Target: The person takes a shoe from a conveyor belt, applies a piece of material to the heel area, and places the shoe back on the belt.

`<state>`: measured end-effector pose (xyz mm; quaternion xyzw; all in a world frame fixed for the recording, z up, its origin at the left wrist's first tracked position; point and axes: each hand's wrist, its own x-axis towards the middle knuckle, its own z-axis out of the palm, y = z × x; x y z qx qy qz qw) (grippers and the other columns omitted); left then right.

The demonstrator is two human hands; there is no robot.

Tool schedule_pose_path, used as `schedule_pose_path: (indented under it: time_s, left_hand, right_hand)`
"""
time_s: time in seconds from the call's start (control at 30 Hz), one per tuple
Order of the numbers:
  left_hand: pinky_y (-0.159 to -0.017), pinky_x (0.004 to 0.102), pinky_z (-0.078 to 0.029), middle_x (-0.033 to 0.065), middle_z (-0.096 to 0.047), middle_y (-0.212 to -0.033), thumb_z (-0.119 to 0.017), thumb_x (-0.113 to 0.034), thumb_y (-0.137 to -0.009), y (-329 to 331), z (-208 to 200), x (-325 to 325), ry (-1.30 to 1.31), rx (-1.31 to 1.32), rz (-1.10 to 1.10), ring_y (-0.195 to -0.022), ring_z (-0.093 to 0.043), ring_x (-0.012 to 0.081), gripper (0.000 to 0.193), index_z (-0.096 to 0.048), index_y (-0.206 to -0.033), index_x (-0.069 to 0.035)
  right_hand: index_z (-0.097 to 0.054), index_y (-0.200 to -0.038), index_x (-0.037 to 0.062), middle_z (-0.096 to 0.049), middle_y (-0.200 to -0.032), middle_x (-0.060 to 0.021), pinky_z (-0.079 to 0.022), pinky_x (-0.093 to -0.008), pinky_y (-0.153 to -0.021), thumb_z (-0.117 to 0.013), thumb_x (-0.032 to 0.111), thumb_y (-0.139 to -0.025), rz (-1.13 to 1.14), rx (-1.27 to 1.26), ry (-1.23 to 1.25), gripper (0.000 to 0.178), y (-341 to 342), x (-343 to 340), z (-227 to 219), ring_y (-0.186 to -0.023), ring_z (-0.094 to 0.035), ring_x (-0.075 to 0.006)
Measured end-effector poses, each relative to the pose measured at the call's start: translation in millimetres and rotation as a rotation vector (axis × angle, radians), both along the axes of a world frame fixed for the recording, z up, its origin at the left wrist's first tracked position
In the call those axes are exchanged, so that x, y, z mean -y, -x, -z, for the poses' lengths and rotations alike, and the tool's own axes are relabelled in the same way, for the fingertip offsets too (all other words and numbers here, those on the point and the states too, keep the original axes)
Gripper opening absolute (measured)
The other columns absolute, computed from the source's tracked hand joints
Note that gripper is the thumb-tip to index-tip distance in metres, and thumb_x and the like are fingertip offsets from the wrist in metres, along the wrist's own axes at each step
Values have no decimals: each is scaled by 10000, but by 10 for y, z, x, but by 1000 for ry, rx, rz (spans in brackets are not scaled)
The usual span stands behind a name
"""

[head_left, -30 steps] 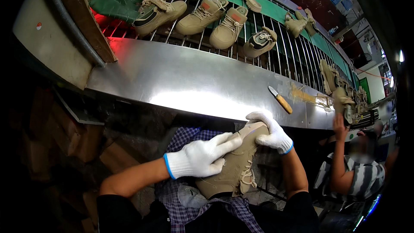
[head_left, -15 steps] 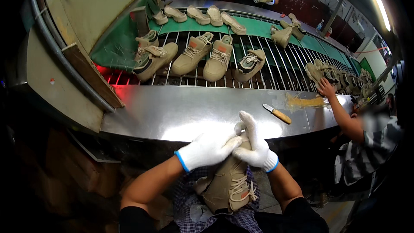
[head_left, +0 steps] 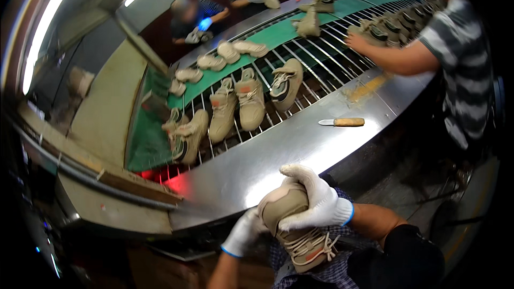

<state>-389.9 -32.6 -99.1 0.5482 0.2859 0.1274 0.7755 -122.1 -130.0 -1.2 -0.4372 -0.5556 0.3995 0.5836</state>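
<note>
A beige lace-up shoe [head_left: 289, 206] is held over my lap with its toe pointing away from me and its laces nearest my body. My right hand [head_left: 317, 199], in a white knit glove, wraps the toe from the right, thumb across the upper and fingers over the far end. My left hand [head_left: 244, 232], gloved the same way, grips the shoe's left side; its fingertips are partly hidden behind the shoe. Beyond my hands, a knife [head_left: 342, 122] with a wooden handle lies on the steel ledge [head_left: 241, 174].
Several beige shoes [head_left: 250, 103] stand on a rack of metal bars [head_left: 321, 56]. Pale soles [head_left: 211, 62] lie on a green strip [head_left: 278, 32] behind them. A person in a striped shirt [head_left: 455, 53] reaches over the rack at right. Two people work across it.
The view has swung right and tilted. My left hand has moved down from the toe to the shoe's side, while my right hand has closed round the toe. The striped-shirt person now stands taller in view.
</note>
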Motion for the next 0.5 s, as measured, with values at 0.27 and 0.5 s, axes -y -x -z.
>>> schedule_pose_path:
  time_s: [0.27,0.5]
  left_hand:
    - [-1225,441,-402,173,-537,-1572,-305,-701,-1101,-472,-539,374,18,349,-412,-1463,-501,309,874,-438,-1578,19]
    - [-789,320,-542,96,-718,-884,-429,-337,-1155,-1148,-425,-405,-537,522,-376,-805,-632,177,527,-675,-834,0]
  right_hand:
    - [-398,-1583,-10,-506,-1511,-159,-390,-468,-1214,-978,309,-746,-351,-469,33,1067,-465,159,-10,-1437,-489,-291]
    - [-238,-1680,31,-522,-1566,-158,-403,-444,-1229,-974,180,-752,-457,-244,659,1193,-341,790,1146,-1451,-499,-274]
